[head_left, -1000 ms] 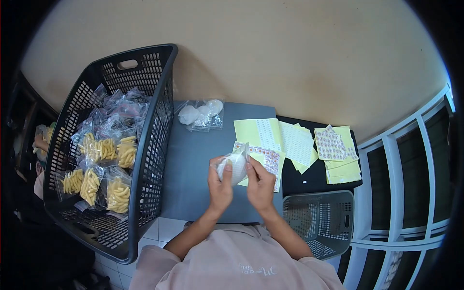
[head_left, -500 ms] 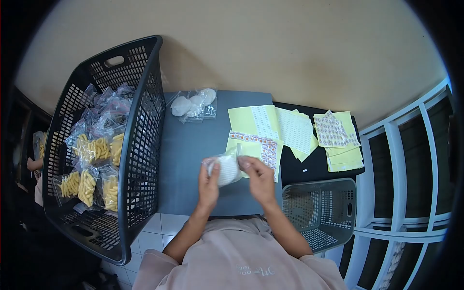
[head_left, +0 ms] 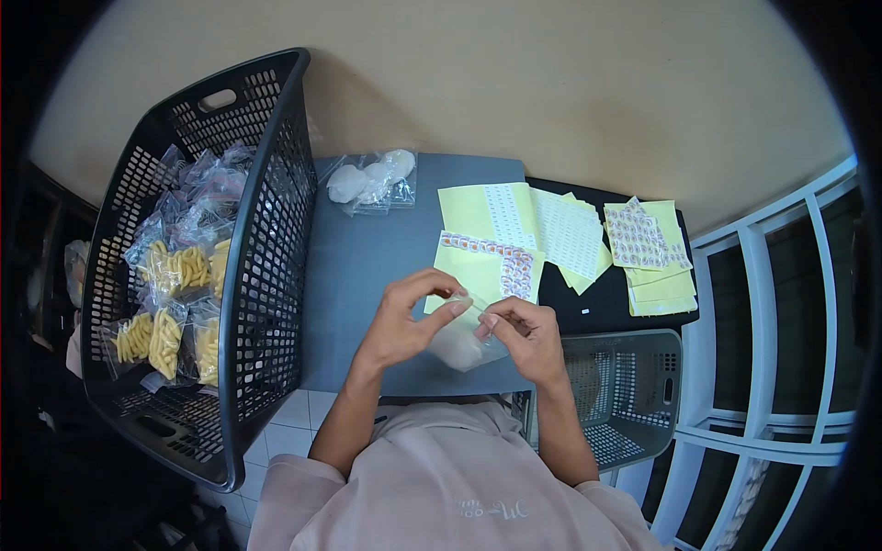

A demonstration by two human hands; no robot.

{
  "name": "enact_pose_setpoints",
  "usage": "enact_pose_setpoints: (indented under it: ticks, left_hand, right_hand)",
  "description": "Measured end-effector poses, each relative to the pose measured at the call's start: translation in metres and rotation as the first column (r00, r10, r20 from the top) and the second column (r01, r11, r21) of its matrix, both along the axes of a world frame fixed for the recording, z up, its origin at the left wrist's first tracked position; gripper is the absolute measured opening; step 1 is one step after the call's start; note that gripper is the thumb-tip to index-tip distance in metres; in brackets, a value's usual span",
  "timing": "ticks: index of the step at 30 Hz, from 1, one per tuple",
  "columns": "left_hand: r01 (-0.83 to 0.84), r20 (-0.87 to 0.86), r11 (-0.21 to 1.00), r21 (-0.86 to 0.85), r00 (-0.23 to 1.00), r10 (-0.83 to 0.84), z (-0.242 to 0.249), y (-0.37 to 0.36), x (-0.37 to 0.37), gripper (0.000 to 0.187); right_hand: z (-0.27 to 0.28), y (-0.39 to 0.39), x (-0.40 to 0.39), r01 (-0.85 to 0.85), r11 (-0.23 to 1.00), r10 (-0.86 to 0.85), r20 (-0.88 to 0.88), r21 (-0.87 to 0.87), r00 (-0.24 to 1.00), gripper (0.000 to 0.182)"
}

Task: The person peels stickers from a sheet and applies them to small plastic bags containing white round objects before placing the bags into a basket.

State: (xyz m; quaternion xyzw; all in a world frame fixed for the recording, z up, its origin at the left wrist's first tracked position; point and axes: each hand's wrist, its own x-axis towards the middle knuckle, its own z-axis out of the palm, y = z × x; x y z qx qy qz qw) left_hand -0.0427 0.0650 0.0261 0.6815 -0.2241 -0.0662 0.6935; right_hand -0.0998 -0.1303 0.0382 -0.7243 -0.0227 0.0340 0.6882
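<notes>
A clear plastic bag (head_left: 462, 352) with a round white item inside hangs between my hands, close to the table's front edge. My left hand (head_left: 404, 317) pinches the bag's upper edge at its left. With thumb and fingers, my right hand (head_left: 526, 338) grips the same edge at its right. The white contents sit low in the bag; what exactly they are I cannot make out. Just beyond my hands lies a yellow sticker sheet (head_left: 464, 275) with rows of small orange-and-white labels.
A tall black basket (head_left: 266, 248) on the left holds bags of yellow sticks (head_left: 165, 340). Bagged white rounds (head_left: 372, 184) lie at the grey table's back. More label sheets (head_left: 565, 234) (head_left: 636, 246) are spread to the right. A grey basket (head_left: 643, 441) stands at lower right.
Both hands have come together at the bag's top edge. The bag has turned and now hangs lower, with its white contents below my fingers. The view has shifted slightly.
</notes>
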Motion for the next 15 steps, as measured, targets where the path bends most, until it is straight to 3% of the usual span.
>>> enact_pose_setpoints:
  ticks: [2, 3, 5, 7, 10, 13, 15]
  left_hand:
    - [0.066, -0.055, 0.995, 0.075, 0.997, -0.062, 0.000, -0.005, -0.003, 0.010]
    - [0.015, 0.002, 1.000, 0.000, 1.000, -0.015, -0.005, -0.009, -0.007, 0.007]
    - [0.025, -0.034, 1.000, 0.014, 0.999, -0.024, -0.008, -0.007, -0.015, 0.007]
    - [0.033, -0.072, 0.999, 0.028, 0.997, -0.031, -0.016, -0.003, -0.023, 0.007]
    - [0.110, 0.019, 0.991, 0.071, 0.994, -0.112, -0.036, 0.000, -0.032, 0.008]
    - [0.177, -0.114, 0.983, 0.055, 0.979, -0.170, -0.043, 0.000, -0.041, 0.011]
    - [0.098, -0.208, 0.995, 0.013, 0.974, -0.093, -0.048, -0.002, -0.049, 0.015]
  right_hand:
    - [0.000, 0.001, -0.003, 0.013, 0.999, -0.013, 0.009, -0.032, 1.000, 0.010]
    - [-0.002, 0.002, -0.006, 0.010, 0.999, -0.010, -0.005, -0.038, 1.000, 0.010]
    - [-0.007, 0.002, -0.011, 0.021, 0.999, -0.022, -0.022, -0.044, 1.000, 0.010]
    - [-0.014, 0.001, -0.017, -0.077, 0.989, 0.074, -0.026, -0.128, 0.997, 0.011]
    - [-0.019, 0.007, -0.024, -0.122, 0.966, 0.129, 0.018, -0.226, 0.991, 0.012]
    - [-0.026, 0.013, -0.029, -0.127, 0.962, 0.137, 0.023, -0.243, 0.990, 0.011]
    - [-0.032, 0.023, -0.031, -0.085, 0.974, 0.104, 0.082, -0.210, 0.991, 0.011]
